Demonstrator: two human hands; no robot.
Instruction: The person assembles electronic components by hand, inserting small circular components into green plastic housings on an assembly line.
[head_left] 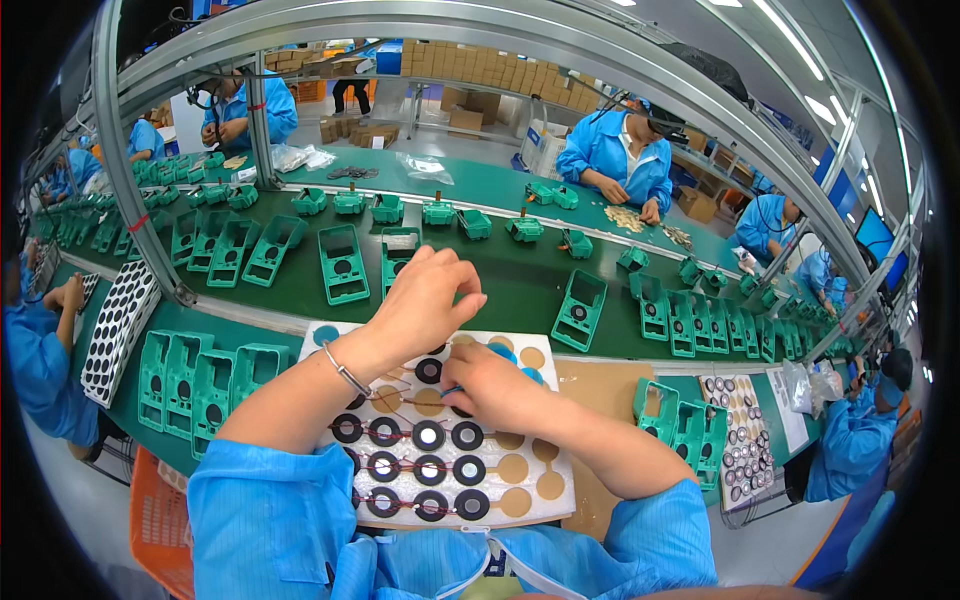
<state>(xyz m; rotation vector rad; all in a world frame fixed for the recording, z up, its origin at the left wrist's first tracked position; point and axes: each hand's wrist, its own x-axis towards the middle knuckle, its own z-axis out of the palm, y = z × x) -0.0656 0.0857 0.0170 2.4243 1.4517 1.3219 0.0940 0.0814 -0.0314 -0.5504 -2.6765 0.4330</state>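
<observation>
A white foam tray (545, 480) lies before me, holding several round black speakers (467, 435) with thin red wires. Tan round recesses (513, 468) show along its right side. My left hand (425, 300) is raised over the tray's far edge, its fingers curled in; whatever they hold is hidden. Lower and to the right, my right hand (490, 385) is closed just above the tray, fingertips pointing left among the wires. A small blue bit shows at those fingertips, too small to name. Further blue pieces (533, 375) peek out beyond the right hand.
Green plastic housings (345, 265) stand along the dark green conveyor (455, 285) ahead, and others (180, 385) are grouped to my left. A metal frame post (125, 150) rises at left. An orange basket (160, 520) stands low left. Co-workers (620, 155) sit across the line.
</observation>
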